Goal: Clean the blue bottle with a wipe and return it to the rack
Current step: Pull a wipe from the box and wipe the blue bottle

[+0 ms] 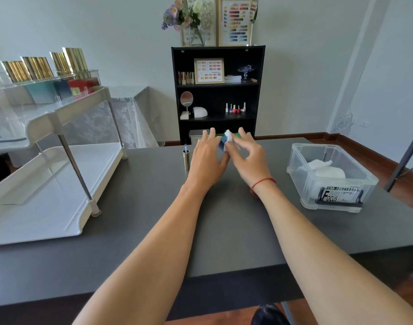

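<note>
Both hands meet mid-table, raised just above the grey table (154, 231). I see the left hand (206, 158) holding the blue bottle (222, 143) between thumb and fingers, fingers mostly extended. The right hand (250, 158) pinches a white wipe (229, 136) against the bottle's top. A gold cap with brush (186, 158) stands just left of the left hand, the white rack (60, 184) is far left, and the clear wipe bin (329, 151) is on the right

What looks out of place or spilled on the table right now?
No spill or damage shows. One oddity: a gold cap stands alone on the grey table, left of the left hand, its thin brush pointing up, off the blue bottle. That hand holds the bottle while the right hand presses the white wipe against it.
</note>
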{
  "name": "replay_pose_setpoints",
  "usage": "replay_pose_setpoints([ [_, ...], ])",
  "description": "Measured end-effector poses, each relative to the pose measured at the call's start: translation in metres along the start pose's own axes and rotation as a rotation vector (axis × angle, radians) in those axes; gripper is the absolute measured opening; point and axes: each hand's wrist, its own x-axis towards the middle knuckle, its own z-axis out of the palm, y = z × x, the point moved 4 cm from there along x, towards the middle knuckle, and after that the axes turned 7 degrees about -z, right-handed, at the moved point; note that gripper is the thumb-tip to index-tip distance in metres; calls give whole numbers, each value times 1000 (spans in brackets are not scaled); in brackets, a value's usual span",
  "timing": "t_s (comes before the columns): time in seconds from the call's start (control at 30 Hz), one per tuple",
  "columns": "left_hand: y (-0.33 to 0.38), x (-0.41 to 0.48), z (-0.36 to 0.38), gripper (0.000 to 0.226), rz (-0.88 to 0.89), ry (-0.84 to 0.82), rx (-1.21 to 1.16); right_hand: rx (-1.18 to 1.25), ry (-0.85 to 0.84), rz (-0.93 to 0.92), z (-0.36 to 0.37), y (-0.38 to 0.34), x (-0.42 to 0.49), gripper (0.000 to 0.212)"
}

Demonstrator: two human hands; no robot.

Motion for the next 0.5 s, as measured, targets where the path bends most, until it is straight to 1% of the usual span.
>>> replay_pose_setpoints([
  [0.1,2,0,0,41,51,28,-42,24,17,-35,-6,-2,2,36],
  [0.2,4,2,0,40,103,90,-69,23,66,-107,-10,-6,5,33],
  [0.27,6,3,0,37,111,128,-52,16,121,-149,-12,-6,7,31],
  [0.33,5,4,1,35,86,135,-40,10,153,-153,-12,-6,8,29],
  [0.4,4,5,1,34,74,127,-45,27,150,-139,-10,-7,7,30],
  [0.5,2,5,2,35,71,102,-43,66,65,-90,-5,-9,5,34],
])
